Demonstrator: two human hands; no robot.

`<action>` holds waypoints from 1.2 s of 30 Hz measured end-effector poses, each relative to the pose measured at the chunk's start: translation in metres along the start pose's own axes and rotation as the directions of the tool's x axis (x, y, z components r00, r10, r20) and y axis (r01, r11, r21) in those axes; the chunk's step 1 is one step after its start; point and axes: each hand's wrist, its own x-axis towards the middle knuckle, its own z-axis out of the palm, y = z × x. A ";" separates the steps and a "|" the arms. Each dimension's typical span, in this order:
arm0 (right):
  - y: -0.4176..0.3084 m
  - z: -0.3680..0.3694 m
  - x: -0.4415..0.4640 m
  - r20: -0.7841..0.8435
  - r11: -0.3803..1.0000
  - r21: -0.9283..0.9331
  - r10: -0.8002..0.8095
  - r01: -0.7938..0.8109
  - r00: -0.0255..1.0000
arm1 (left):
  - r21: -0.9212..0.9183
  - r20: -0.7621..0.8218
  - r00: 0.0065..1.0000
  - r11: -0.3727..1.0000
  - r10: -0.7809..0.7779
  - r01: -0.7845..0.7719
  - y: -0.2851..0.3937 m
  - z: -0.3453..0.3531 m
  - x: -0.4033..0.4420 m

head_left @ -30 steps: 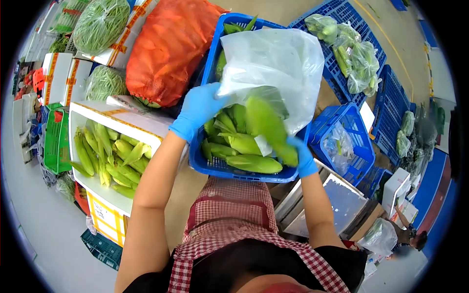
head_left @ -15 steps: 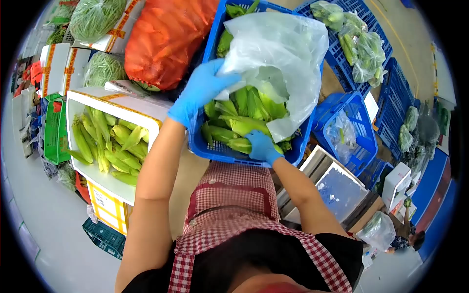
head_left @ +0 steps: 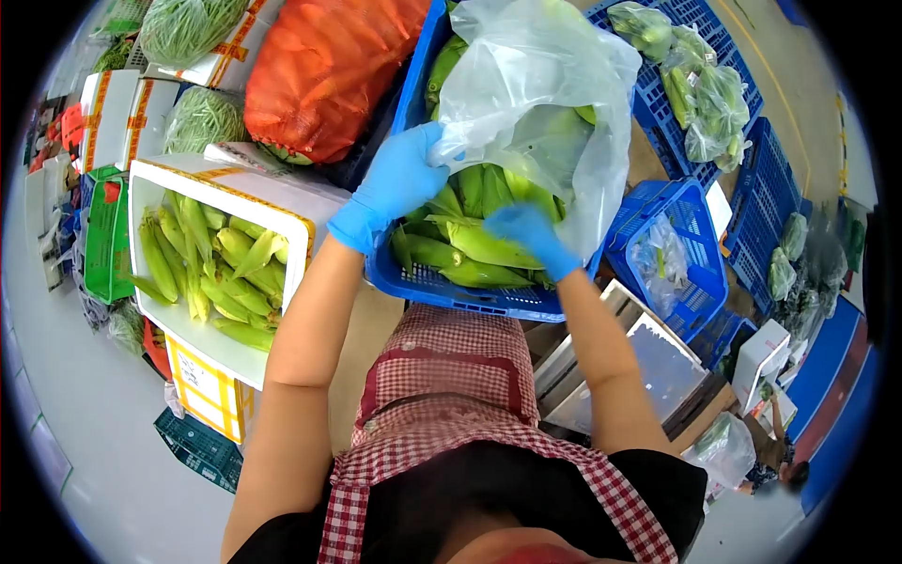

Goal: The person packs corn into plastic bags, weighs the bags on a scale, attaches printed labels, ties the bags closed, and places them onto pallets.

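Note:
In a blue gloved grip, my left hand [head_left: 399, 183] pinches the edge of a clear plastic bag [head_left: 503, 70] at its left side. The bag lies over the blue crate [head_left: 498, 303], its opening toward me, with green corn inside it. Husked-green corn ears [head_left: 474, 242] fill the near part of the crate. My right hand [head_left: 528, 235], also blue-gloved, is over the corn at the bag's mouth; motion blurs its fingers, and whether they hold anything is unclear.
To the left stands a white foam box [head_left: 305, 246] of corn, with a red mesh sack [head_left: 324, 80] behind it. Bagged vegetables [head_left: 714, 108] lie on blue crates at the right. A smaller blue crate [head_left: 700, 282] holds plastic. Another person [head_left: 775, 451] is at the lower right.
The corn ear held a second ago has left my right hand. Since half a second ago, that hand has moved up and right from the near corn, and the bag bulges more with corn.

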 end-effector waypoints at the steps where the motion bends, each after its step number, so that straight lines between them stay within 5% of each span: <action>1: 0.018 0.035 0.000 -0.089 0.909 -0.411 -0.116 0.070 0.989 | -0.006 0.016 1.000 1.000 -0.009 0.009 0.000 0.000 0.000; 2: 0.034 0.058 0.001 -0.121 0.655 -0.751 -0.262 0.084 0.957 | -0.009 0.033 0.999 1.000 -0.016 0.016 0.000 -0.001 0.000; 5: 0.048 0.069 -0.001 -0.153 0.418 -0.908 -0.339 0.003 0.928 | -0.013 -0.019 1.000 1.000 -0.011 0.011 0.006 -0.006 -0.003; 9: 0.017 0.046 -0.008 -0.082 0.646 -0.763 -0.130 0.022 0.988 | -0.157 -0.036 0.996 0.984 -0.087 0.080 0.007 -0.009 -0.003; 11: -0.043 0.011 -0.032 0.066 0.805 -0.585 -0.071 0.097 0.995 | -0.047 -0.069 0.996 0.997 -0.063 0.060 0.012 -0.014 -0.008; 14: -0.073 -0.049 -0.046 0.035 0.990 0.126 -0.068 0.063 0.997 | 0.081 -0.071 0.997 0.997 0.005 0.001 0.007 -0.014 -0.013; 16: -0.064 -0.101 -0.029 -0.025 0.828 0.558 0.080 -0.053 0.996 | 0.122 -0.042 0.998 0.992 0.042 -0.036 0.005 -0.013 -0.016; 17: -0.066 -0.115 -0.014 -0.265 0.702 0.709 0.180 0.065 0.947 | 0.128 -0.017 0.999 0.991 0.047 -0.044 0.007 -0.011 -0.017; 18: -0.074 -0.118 -0.002 -0.446 0.492 0.801 0.108 0.341 0.889 | 0.134 0.010 0.999 0.990 0.045 -0.046 0.008 -0.009 -0.020; 19: -0.071 -0.123 0.012 -0.520 0.368 0.787 -0.039 0.496 0.853 | 0.063 0.006 0.997 0.995 0.073 -0.073 0.011 -0.005 -0.021; 20: -0.045 -0.109 0.023 -0.575 0.769 0.434 -0.166 0.470 0.801 | 0.035 0.007 0.998 0.998 0.060 -0.060 0.009 -0.002 -0.021; 21: -0.018 -0.096 0.033 -0.617 0.943 -0.052 -0.290 0.330 0.731 | 0.005 0.006 0.999 0.999 0.053 -0.053 0.006 0.000 -0.019; 24: -0.017 0.027 0.007 -0.152 0.945 0.126 -0.284 0.303 0.947 | -0.026 0.032 0.998 0.999 0.046 -0.045 -0.003 0.002 -0.016; 25: -0.017 0.064 0.013 0.042 0.967 -0.235 -0.086 0.093 0.995 | -0.023 0.041 0.998 0.999 0.047 -0.047 -0.005 0.002 -0.015; 26: -0.008 0.097 0.020 -0.066 0.901 -0.434 -0.045 0.012 0.997 | -0.056 0.032 0.999 0.998 0.009 -0.008 -0.005 0.001 -0.017; 28: 0.015 0.143 0.030 -0.257 0.622 -0.782 -0.389 0.047 0.885 | -0.118 0.019 0.998 0.991 -0.053 0.054 -0.003 0.000 -0.018; 31: 0.048 0.155 0.063 -0.080 0.781 -0.623 0.001 -0.051 0.997 | -0.234 -0.028 0.990 0.964 -0.137 0.127 0.005 -0.001 -0.020; 34: -0.020 0.090 0.020 0.162 0.850 -0.524 0.167 -0.059 0.973 | -0.374 -0.124 0.975 0.919 -0.187 0.128 0.005 -0.006 -0.019; 36: -0.016 0.042 -0.020 0.247 0.973 0.007 0.223 -0.232 0.943 | -0.259 -0.161 0.975 0.960 -0.151 0.106 0.005 -0.011 -0.019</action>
